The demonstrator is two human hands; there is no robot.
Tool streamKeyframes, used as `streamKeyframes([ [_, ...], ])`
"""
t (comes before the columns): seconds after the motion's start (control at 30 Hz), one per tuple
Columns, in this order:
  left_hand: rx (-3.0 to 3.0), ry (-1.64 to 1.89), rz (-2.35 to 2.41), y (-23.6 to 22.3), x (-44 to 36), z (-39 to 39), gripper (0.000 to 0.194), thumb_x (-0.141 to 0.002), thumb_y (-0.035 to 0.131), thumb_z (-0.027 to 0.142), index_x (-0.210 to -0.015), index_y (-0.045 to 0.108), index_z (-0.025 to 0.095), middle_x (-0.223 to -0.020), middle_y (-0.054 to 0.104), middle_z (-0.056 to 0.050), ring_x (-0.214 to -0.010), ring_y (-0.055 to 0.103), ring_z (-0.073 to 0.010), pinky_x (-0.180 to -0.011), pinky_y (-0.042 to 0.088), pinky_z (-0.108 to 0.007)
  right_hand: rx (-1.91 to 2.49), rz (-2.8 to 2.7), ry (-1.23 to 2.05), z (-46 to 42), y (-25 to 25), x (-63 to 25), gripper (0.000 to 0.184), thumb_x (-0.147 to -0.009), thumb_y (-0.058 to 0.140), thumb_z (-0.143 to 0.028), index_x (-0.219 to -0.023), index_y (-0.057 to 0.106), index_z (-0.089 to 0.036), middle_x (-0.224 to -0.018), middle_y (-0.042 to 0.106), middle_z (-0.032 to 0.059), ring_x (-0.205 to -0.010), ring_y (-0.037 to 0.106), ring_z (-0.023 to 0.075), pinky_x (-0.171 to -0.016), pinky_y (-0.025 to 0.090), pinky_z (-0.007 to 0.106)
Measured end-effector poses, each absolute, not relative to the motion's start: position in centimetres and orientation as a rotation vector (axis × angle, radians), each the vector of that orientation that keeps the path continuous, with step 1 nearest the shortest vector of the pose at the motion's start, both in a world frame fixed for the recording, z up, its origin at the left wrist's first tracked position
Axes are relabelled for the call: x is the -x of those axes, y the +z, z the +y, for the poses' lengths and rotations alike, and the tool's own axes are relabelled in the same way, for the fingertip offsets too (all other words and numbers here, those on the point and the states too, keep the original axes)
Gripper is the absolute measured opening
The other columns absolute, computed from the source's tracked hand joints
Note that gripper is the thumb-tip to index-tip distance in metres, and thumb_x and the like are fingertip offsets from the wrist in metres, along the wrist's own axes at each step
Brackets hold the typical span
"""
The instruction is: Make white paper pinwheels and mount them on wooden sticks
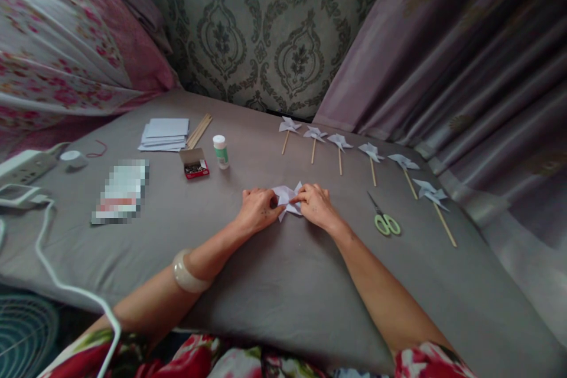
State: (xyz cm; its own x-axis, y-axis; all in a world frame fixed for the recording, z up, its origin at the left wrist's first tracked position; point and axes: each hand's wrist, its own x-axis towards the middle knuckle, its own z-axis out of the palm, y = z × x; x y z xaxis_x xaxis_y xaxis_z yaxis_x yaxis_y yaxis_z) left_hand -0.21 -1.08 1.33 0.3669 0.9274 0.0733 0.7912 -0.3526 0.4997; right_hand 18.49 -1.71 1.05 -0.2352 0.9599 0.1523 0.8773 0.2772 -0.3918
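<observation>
A white paper pinwheel (286, 194) without a stick lies on the grey cloth between my hands. My left hand (260, 209) grips its left side, thumb pressed toward the centre. From the right, my right hand (315, 205) presses fingertips on the pinwheel's middle and right side. Any small thing under the fingertips is hidden. Beyond my left hand stand a glue bottle (221, 152) with a white cap and an open red box of small metal pins (195, 168). Scissors with green handles (386, 223) lie to the right of my right hand.
Several finished pinwheels on sticks (372, 156) form a row at the right. A stack of white paper (165, 134) and wooden sticks (200, 132) lie at the back left. At the left are a power strip (26, 168), a white cable (66, 288) and a blurred packet (121, 192).
</observation>
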Motion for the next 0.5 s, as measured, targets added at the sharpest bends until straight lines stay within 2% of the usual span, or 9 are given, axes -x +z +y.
streamKeyframes([
  [0.1,-2.255,0.453,1.524,1.5,0.1,-1.0,0.02,-0.078,0.06,0.037,-0.08,0.068,0.019,-0.086,0.072,-0.007,-0.088,0.062,-0.0265,-0.083,0.035,-0.04,1.643,-2.089,0.428,-1.5,0.7,-19.1,0.041,-0.074,0.049,0.0,-0.079,0.076,-0.03,-0.091,0.067,0.003,-0.089,0.054,0.0198,-0.086,0.038,0.041],
  [0.27,-2.23,0.445,1.528,1.8,0.0,-1.0,0.02,-0.079,0.057,0.035,-0.079,0.069,0.019,-0.087,0.072,-0.008,-0.089,0.062,-0.0274,-0.085,0.036,-0.042,1.502,-1.774,0.652,-1.7,0.2,-20.4,0.04,-0.069,0.045,-0.003,-0.083,0.076,-0.023,-0.09,0.069,0.0037,-0.084,0.062,0.0161,-0.077,0.046,0.03],
  [0.5,-2.151,0.48,1.586,2.1,0.1,-0.6,0.019,-0.081,0.055,0.03,-0.086,0.071,0.019,-0.092,0.073,-0.008,-0.093,0.063,-0.0262,-0.088,0.037,-0.041,1.464,-1.582,0.43,-3.4,-1.4,-22.3,0.032,-0.07,0.046,-0.012,-0.086,0.073,-0.021,-0.089,0.067,0.0051,-0.083,0.061,0.0177,-0.08,0.049,0.033],
])
